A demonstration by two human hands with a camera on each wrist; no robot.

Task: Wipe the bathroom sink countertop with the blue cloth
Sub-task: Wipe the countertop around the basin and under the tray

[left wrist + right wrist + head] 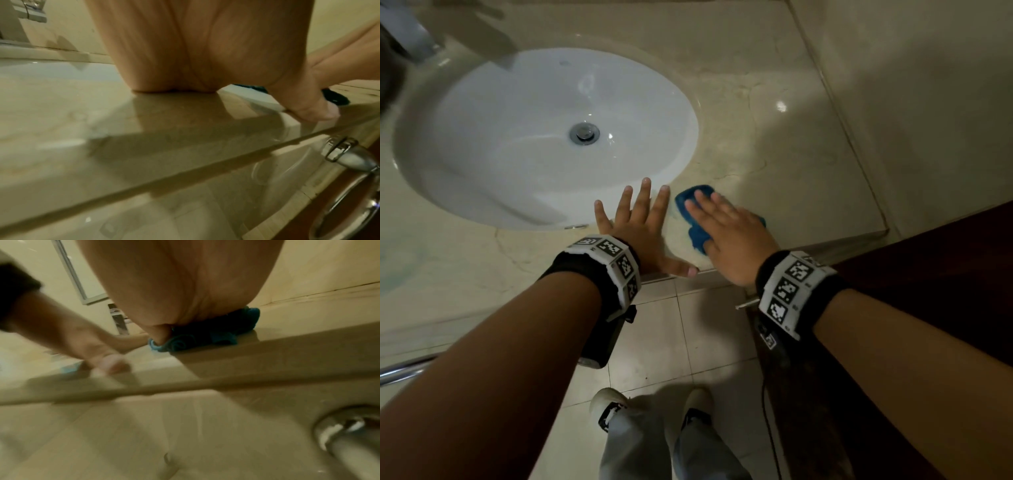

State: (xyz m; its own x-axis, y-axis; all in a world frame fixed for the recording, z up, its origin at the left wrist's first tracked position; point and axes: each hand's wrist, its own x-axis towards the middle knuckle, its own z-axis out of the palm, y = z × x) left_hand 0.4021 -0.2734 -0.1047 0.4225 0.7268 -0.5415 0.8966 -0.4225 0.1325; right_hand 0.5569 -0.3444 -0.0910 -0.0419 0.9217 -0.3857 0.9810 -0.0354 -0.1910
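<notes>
The blue cloth lies bunched on the beige marble countertop, just right of the white oval sink. My right hand lies flat on top of the cloth with straight fingers and presses it down near the counter's front edge. The right wrist view shows the cloth squashed under that palm. My left hand rests flat on the counter beside the sink rim, fingers spread, thumb at the front edge. A dark sliver of cloth shows past the left thumb.
A faucet stands at the back left of the sink. A beige wall borders the counter on the right, with a dark wooden door and its chrome handle below it. The tiled floor and my shoes lie underneath.
</notes>
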